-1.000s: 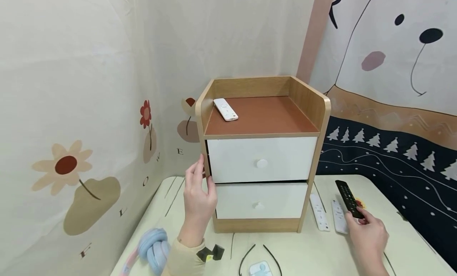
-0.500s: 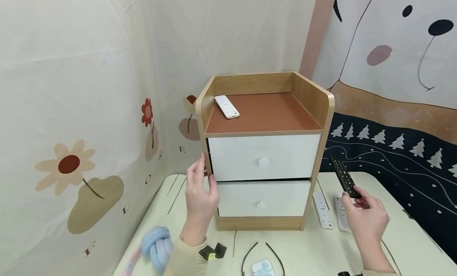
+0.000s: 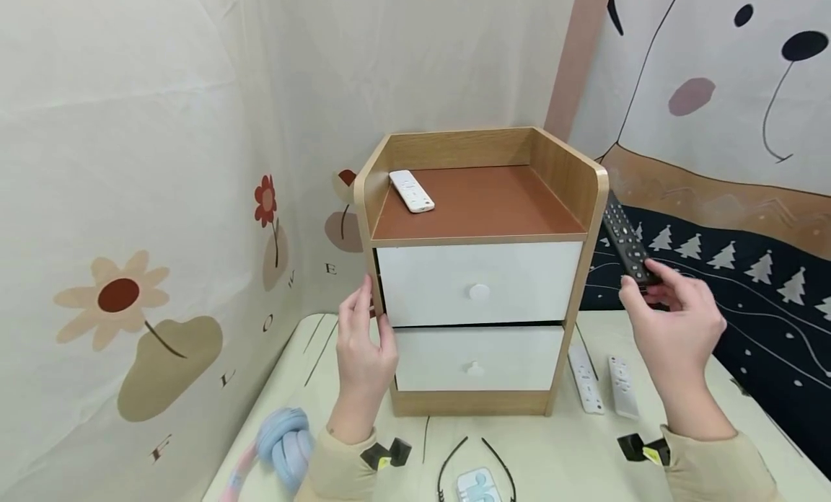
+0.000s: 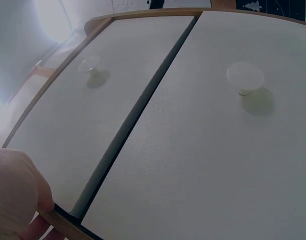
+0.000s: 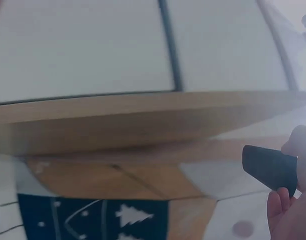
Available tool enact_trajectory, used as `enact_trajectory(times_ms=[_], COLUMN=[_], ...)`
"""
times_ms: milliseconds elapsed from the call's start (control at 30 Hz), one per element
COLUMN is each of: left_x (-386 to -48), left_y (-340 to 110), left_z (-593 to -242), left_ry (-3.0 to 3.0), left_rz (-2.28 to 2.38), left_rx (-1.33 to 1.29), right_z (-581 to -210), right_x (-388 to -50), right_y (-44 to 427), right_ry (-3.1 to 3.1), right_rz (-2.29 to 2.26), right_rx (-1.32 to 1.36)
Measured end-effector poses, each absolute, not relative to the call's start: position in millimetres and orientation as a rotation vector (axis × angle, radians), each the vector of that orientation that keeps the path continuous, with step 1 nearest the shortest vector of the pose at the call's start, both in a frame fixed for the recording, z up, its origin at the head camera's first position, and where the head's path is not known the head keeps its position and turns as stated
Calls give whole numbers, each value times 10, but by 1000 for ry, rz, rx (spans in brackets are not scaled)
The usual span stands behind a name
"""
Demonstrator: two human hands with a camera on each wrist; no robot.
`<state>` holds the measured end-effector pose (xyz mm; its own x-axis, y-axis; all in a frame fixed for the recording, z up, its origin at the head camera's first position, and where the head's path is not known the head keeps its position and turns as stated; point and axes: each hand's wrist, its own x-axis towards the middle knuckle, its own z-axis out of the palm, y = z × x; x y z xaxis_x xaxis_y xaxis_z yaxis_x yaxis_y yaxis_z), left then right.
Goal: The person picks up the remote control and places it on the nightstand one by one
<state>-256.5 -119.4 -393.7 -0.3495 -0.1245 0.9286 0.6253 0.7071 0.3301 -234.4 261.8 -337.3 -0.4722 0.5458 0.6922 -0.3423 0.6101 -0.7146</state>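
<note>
In the head view my right hand (image 3: 678, 318) pinches the lower end of a black remote control (image 3: 626, 242), raised beside the right panel of a small wooden cabinet (image 3: 470, 403). The right wrist view shows the end of that remote (image 5: 268, 167) between thumb and fingers. My left hand (image 3: 365, 358) rests against the cabinet's left side, fingers extended upward along the panel and thumb near the front edge. A white remote control (image 3: 412, 192) lies on the brown top shelf (image 3: 500, 206), near its left wall. Two white drawers with round knobs (image 3: 479, 292) fill the front.
Two white remotes (image 3: 586, 379) lie on the table right of the cabinet. In front are a thin black curved band (image 3: 448, 462) and a white case with a light-blue item (image 3: 478, 485). A blue and pink knotted soft thing (image 3: 286, 444) lies at left.
My right hand has lifted the black remote from just above the table's white remotes up to the height of the cabinet's upper drawer and shelf. The left hand stays against the cabinet.
</note>
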Motion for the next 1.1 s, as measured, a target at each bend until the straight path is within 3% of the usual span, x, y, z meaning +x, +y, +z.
enact_trajectory(times_ms=[600,1100], left_x=[-2528,-2655], left_y=[-1207,-1190], left_z=[-3916,-4012], left_ry=[-1813,-1772], left_rz=[-829,-835], left_rx=[-405,-407], right_z=[-2713,-2715], right_x=[-2357,-2339], right_y=[2428,1881], right_ry=[-1559,-1369], right_rz=[956,905], right_rx=[25,382])
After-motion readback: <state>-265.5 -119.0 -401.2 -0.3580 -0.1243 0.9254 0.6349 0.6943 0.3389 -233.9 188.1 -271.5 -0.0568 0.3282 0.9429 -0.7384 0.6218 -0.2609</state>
